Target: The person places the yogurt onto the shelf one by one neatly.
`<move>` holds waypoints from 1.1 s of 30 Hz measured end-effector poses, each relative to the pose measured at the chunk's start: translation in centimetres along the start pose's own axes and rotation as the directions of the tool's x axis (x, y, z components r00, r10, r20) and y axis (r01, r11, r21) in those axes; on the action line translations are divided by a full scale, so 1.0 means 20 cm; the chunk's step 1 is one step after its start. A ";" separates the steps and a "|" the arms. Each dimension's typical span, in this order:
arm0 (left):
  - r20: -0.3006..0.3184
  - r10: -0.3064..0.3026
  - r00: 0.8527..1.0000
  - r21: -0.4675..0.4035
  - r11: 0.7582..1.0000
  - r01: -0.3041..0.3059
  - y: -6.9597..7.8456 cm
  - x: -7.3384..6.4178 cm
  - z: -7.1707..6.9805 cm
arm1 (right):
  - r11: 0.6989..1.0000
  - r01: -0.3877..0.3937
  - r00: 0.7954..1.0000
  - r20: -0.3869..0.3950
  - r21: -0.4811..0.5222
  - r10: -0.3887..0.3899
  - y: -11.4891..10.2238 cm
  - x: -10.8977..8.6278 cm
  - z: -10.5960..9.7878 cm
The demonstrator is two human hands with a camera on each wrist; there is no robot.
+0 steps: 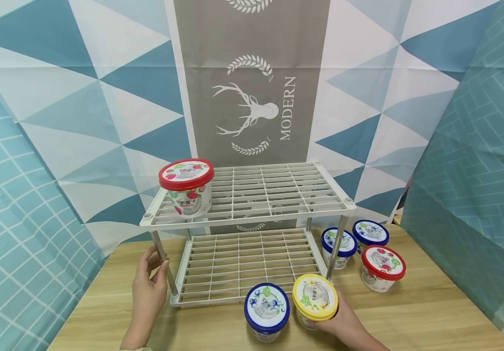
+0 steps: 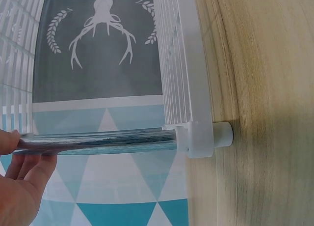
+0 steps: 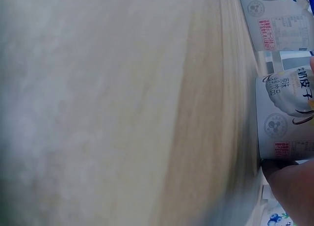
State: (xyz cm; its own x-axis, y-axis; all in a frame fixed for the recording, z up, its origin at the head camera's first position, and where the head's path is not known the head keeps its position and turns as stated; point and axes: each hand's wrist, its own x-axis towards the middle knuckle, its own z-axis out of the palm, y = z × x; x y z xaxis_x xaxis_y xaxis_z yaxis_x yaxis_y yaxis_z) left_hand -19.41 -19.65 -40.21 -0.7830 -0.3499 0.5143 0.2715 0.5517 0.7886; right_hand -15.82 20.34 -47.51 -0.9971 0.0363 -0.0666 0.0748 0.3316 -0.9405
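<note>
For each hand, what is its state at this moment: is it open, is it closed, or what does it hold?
Left hand: holding the front left post.
Right hand: holding the yellow-lidded tub.

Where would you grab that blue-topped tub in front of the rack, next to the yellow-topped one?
Probably around its body, just under the lid: the blue-topped tub is upright and round, and its wider lid should help stop fingers slipping. I'd come from its left, since the yellow-topped tub, held by the right hand, crowds its right side.
</note>
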 end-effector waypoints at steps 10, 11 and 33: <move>-0.007 0.037 0.999 -0.029 0.999 -0.037 -0.01 0.00 0.00 | 1.000 0.013 1.000 -0.016 -0.029 -0.013 0.00 0.00 -0.03; -0.005 0.038 0.999 -0.033 0.999 -0.038 -0.01 0.00 0.00 | 0.999 0.010 1.000 -0.018 -0.039 -0.011 0.00 0.00 -0.03; 0.007 0.012 1.000 0.014 1.000 -0.012 0.00 0.00 0.00 | 0.995 -0.041 0.999 -0.038 -0.093 0.037 -0.09 -0.06 -0.10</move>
State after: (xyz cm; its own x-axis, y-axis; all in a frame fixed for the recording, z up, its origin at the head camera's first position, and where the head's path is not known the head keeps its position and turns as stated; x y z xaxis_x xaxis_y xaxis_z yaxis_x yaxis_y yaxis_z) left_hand -19.40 -19.60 -40.21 -0.7836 -0.3383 0.5211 0.2725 0.5665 0.7777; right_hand -14.75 21.52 -45.02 -0.9925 0.0847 -0.0886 0.1160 0.4163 -0.9018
